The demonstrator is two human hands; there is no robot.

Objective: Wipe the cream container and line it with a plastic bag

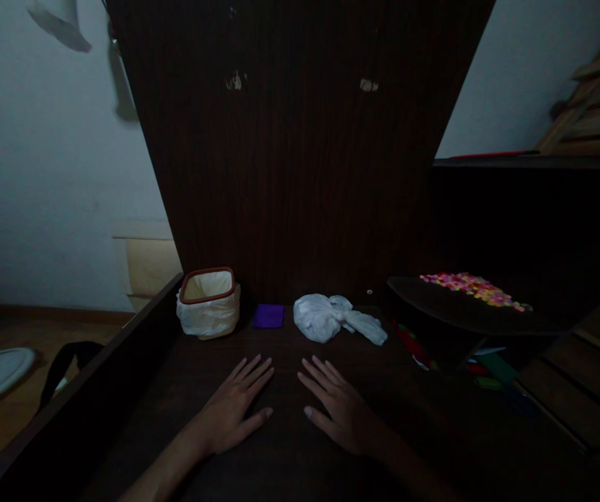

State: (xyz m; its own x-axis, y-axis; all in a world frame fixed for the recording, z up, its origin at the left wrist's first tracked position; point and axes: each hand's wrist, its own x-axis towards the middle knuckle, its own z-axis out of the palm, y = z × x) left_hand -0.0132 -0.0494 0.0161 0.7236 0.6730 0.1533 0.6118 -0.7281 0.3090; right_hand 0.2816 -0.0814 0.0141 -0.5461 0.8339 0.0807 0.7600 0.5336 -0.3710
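Both hands lie flat on a dark wooden surface [283,432], palms down and fingers spread. My left hand [237,404] holds nothing; beyond it stands a small bin [208,314] with a brown rim and a white plastic liner folded over its outside. My right hand [336,404] is empty too, its fingers pointing toward a knotted white plastic bag [318,318] that lies bunched up near the back panel. Between bin and bag sits a folded purple cloth [268,316]. Neither hand touches any of these. What the bag contains cannot be made out.
A tall dark wooden panel [300,174] rises behind the objects. On the right, a dark shelf [435,296] bears a heap of small pink and yellow pieces [474,288]. A raised board [122,355] edges the left side. Farther left, a white oval object [1,369] is near the floor.
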